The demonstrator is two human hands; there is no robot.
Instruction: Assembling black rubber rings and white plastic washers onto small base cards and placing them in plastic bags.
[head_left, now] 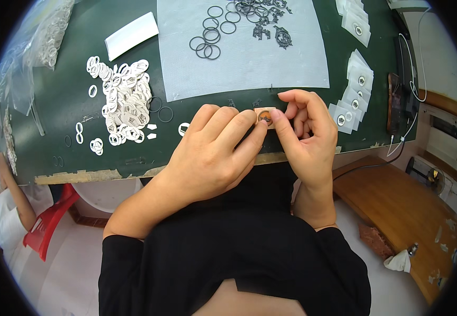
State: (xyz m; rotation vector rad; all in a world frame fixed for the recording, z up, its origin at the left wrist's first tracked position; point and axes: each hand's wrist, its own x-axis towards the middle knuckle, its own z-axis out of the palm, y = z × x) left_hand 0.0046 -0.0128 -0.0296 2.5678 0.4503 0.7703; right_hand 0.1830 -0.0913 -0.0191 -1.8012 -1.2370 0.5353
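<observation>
Close to the table's near edge, both my hands meet at a small pale square block (272,125) with a round orange-brown face and a dark shape on it. My left hand (210,150) has its fingers bent together, with fingertips on the block's left side and on its round face. The thumb of my right hand (311,145) presses the block's right side while the other fingers curl inward. Left of my left hand lies a heap of white ring-shaped and cut-out pieces (128,100). Black rings (211,36) and dark cut-out pieces (282,38) rest on a pale sheet (202,73) beyond my hands.
The green table (55,116) has a worn, taped near edge. Small clear packets (361,81) with round pieces line its right side, near a phone (394,102) on a cable. A white paper stack (131,36) and plastic bags (55,37) lie left. Another person's arm (15,195) shows beside a red chair (49,224).
</observation>
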